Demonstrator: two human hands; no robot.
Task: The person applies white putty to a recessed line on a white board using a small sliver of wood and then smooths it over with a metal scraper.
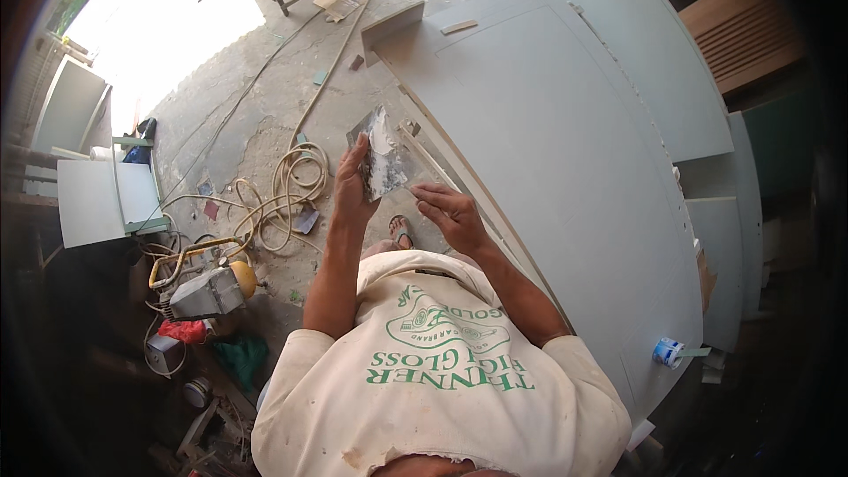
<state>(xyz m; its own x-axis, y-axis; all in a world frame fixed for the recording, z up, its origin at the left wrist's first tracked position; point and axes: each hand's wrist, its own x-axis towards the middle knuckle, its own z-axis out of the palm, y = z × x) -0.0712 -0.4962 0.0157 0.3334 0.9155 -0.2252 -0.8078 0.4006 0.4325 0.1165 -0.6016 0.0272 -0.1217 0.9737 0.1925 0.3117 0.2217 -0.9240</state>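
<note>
Head view: paste-smeared plate in hand, tins at panel and floor

Item 1. Flat plate [382, 157], rectangular, bearing white paste in a thick band and thinner smears. Held aloft beside the left edge of the large grey panel, nearer the panel's upper end than its lower.

Item 2. Left hand [353, 184], closed about the plate's left side, thumb over the upper face.

Item 3. Right hand [450, 215], fingers drawn together at the plate's lower right corner; whether anything is pinched between them cannot be told.

Item 4. Large grey panel [565, 150], flat, to the right of both hands. Wooden strip [459, 26] lying near its upper left corner; upright board [393, 31] at that same corner.

Item 5. Tin [667, 352], blue and white, near the panel's right edge toward the lower end. Pale green strip [694, 352] at its mouth, jutting rightward; contents cannot be made out.

Item 6. Pale hose [300, 172], in loose loops on the concrete floor [274, 137], left of the plate.

Item 7. Machine [208, 291], grey body, yellow tubular handle and yellow rounded end, below the loops.

Item 8. Round tin [198, 391], low on the left in shadow; contents too dark to tell. Red bundle [183, 330] and dark green cloth [240, 360] nearby.
</note>
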